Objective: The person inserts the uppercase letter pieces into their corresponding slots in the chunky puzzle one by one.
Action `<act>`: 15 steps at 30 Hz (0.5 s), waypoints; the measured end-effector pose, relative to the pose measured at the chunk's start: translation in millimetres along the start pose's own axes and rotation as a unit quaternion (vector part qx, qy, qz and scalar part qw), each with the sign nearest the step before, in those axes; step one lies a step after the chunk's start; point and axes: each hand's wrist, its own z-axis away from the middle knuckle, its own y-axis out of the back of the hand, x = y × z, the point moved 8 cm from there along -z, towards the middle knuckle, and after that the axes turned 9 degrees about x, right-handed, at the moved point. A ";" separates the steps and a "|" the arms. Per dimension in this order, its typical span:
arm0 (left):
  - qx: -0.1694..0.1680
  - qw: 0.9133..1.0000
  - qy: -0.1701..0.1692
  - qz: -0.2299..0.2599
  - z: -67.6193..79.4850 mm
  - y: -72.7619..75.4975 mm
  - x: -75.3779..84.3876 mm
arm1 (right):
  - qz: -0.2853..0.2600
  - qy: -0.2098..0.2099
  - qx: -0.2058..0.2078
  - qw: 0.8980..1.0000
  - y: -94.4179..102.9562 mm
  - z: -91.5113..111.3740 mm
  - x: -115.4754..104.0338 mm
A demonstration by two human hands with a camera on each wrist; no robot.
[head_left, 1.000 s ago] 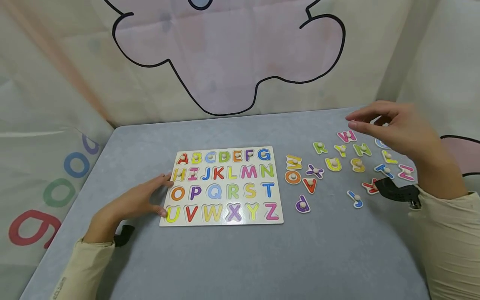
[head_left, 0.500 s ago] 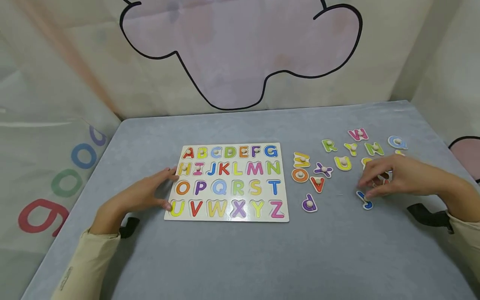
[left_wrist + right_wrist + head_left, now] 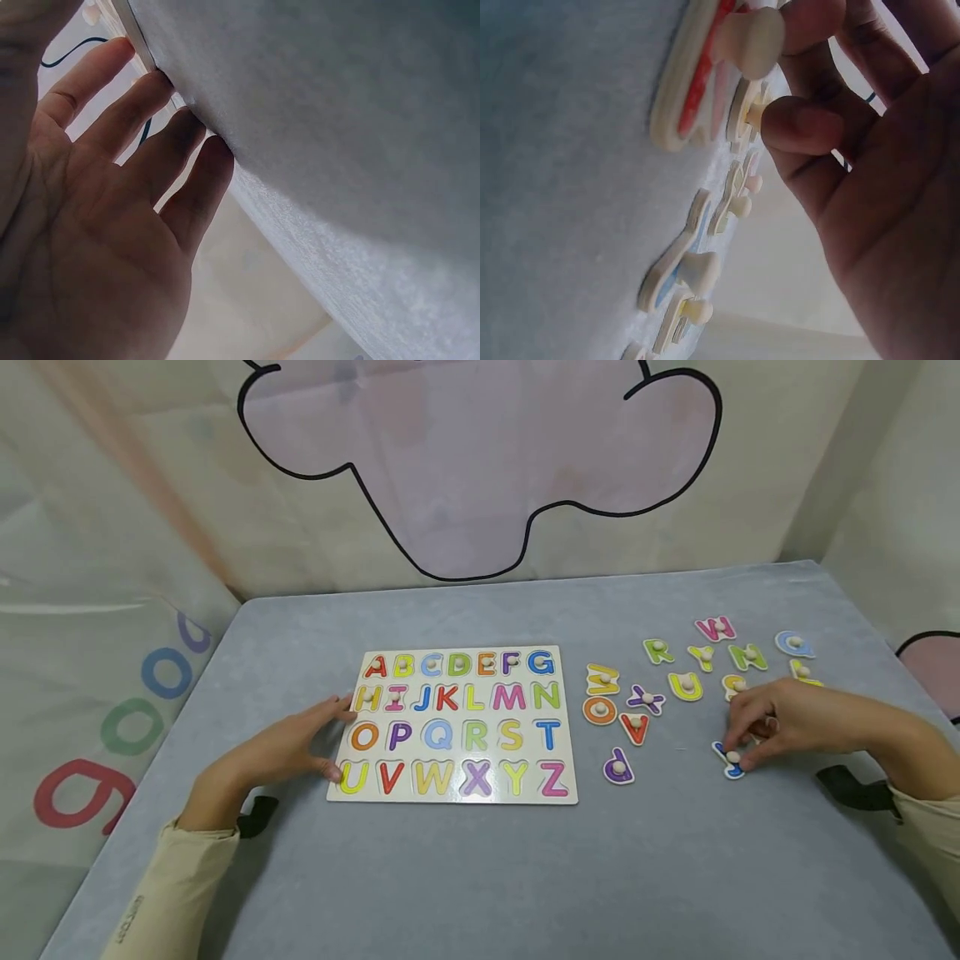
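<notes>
A white alphabet board [image 3: 525, 756] lies on the table, with knobbed letters sitting in its top row and in the H and I places. My left hand [image 3: 277, 747] rests at its left edge, fingers fairly straight and thumb at the lower corner. Out to the right, my right hand [image 3: 810, 722] pinches the knob of a blue letter J piece [image 3: 732, 772] between thumb and index finger; the piece is on the table. In the right wrist view a red letter piece [image 3: 697, 82] stands close to the fingertips; the hand covers it in the head view.
Several loose knobbed letters lie between board and right hand, including an orange O [image 3: 600, 711], a red V [image 3: 634, 728] and a purple P [image 3: 618, 768]. Farther back are a pink M-like piece [image 3: 716, 628] and a blue Q [image 3: 794, 644]. A patterned curtain [image 3: 465, 468] hangs behind the table.
My right hand has come down from above the far letters toward the near side and closed thumb and index finger at the J piece. The left hand stays at the board.
</notes>
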 end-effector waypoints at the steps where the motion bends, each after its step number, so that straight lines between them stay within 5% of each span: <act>1: 0.000 1.000 0.001 0.002 0.0 0.3 -0.6 | -0.007 0.003 -0.001 1.000 -0.2 -0.5 -0.6; 6: 0.000 1.000 0.001 0.006 -0.2 -0.9 -0.9 | -0.019 0.000 0.004 1.000 1.2 -1.4 -3.5; 15: 0.006 1.000 -0.008 -0.011 -0.1 -0.6 3.6 | 0.041 -0.035 0.058 0.997 12.7 -8.2 -16.5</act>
